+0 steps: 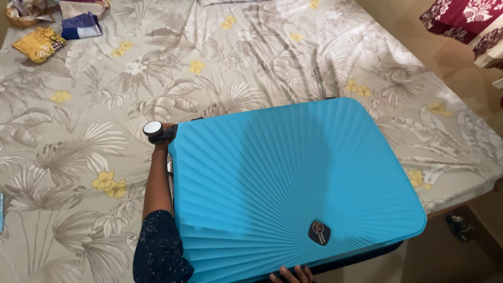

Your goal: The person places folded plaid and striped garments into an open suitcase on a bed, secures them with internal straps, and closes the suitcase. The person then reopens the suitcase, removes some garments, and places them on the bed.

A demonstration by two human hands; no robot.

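Head view: both hands grip the turquoise suitcase lying flat across the bed, wheel end pointing left.

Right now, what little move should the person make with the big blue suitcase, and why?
Probably slide the blue suitcase further onto the bed. Its near corner hangs past the bed edge; the right hand props it from below, while the left hand is at the far wheel.
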